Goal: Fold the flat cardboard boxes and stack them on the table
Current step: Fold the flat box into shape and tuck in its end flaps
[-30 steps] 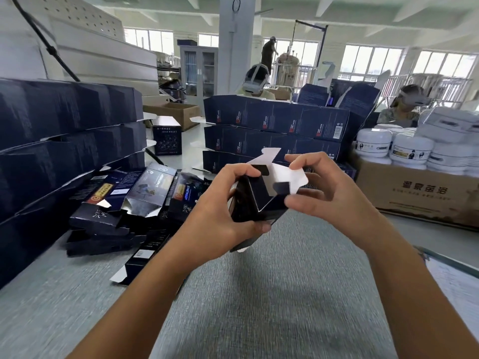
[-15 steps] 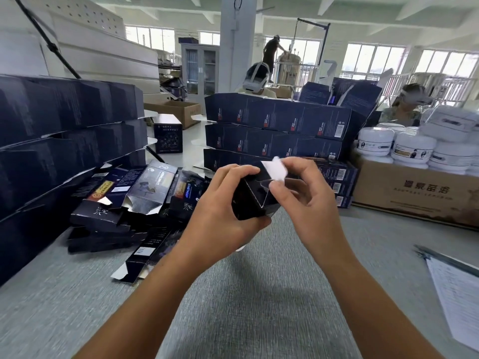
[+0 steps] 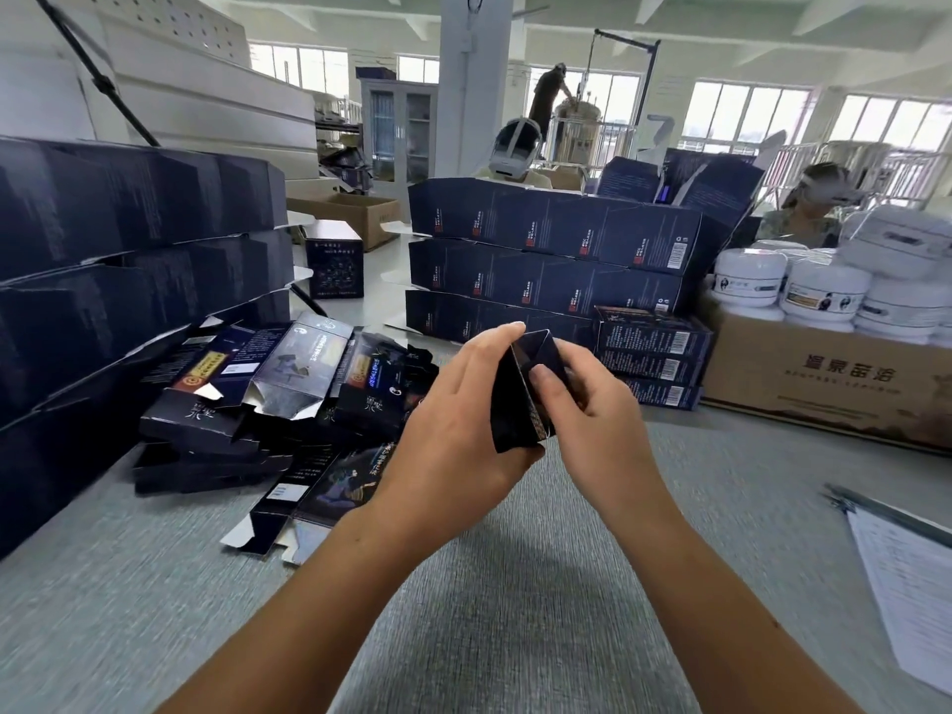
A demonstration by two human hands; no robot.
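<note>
1. The small dark box is held up over the counter, dead centre of the view, between both hands.
2. The left hand has its fingers closed round the box's body. The right hand pinches the near end, thumb pressing a flap.
3. To do this well, I'd brace the body square with the left, push the flap fully home, and avoid crushing the walls.
4. Flat boxes lie at nine o'clock of the hands, folded stacks at twelve.
5. Whether the flap has seated is hard to tell. The box's far end and the right fingertips are hidden.
</note>
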